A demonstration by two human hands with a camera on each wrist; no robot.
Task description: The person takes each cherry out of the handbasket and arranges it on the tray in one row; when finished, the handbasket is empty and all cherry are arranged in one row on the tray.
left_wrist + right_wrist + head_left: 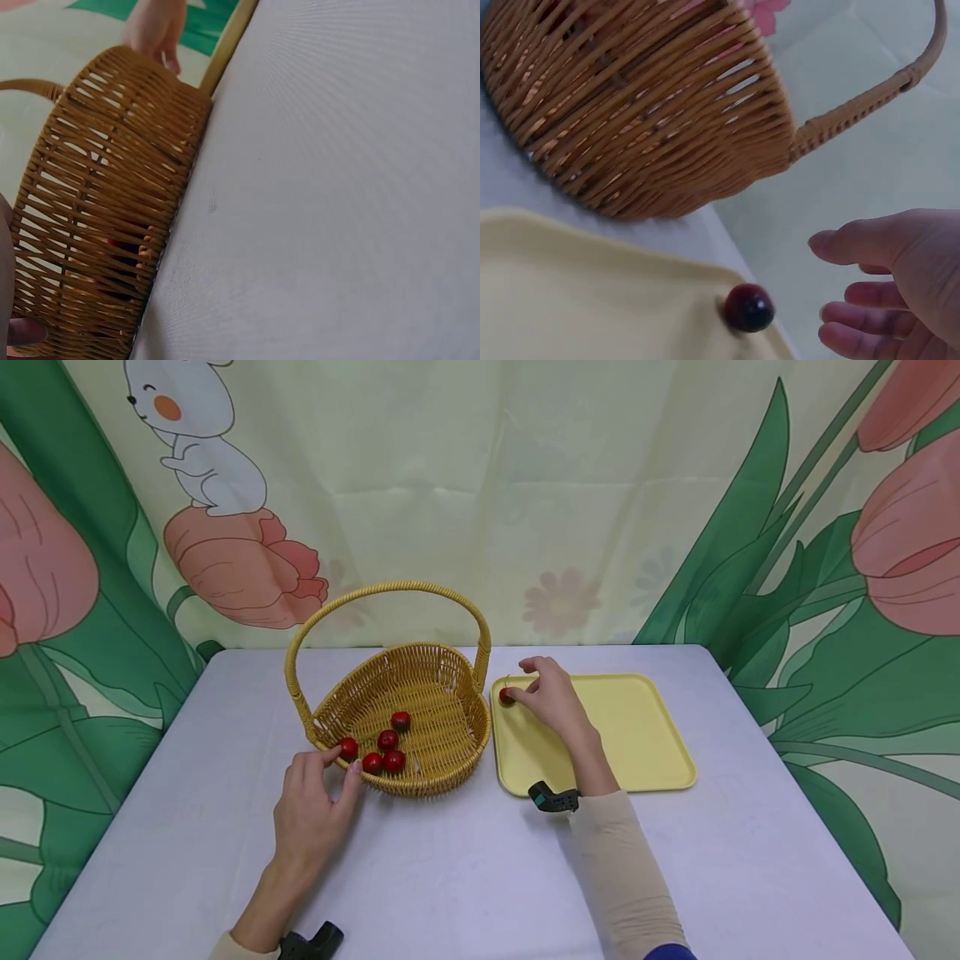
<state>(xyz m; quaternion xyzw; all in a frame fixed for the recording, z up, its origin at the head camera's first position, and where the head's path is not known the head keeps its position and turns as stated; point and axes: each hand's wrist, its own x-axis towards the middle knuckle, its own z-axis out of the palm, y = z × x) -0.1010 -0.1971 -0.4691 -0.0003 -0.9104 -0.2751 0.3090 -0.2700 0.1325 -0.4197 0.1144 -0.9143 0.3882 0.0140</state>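
A yellow woven basket (pixel 442 702) with a tall arched handle holds several dark red cherries (pixel 387 740). At its near left rim is my left hand (pixel 313 797), fingers over the edge beside a cherry and thumb against the outer weave; in the left wrist view that hand is mostly cut off. One cherry (pixel 748 307) with a stem lies in the far left corner of the pale yellow tray (pixel 622 727). Close to it is my right hand (pixel 553 697), fingers loosely bent; the right wrist view shows a gap between the fingertips (pixel 825 241) and the cherry.
A white cloth covers the table (pixel 457 877). The tray stands directly right of the basket. Behind the table hangs a curtain (pixel 450 510) printed with tulips and a white animal. The basket's handle (pixel 420 587) rises above its far side.
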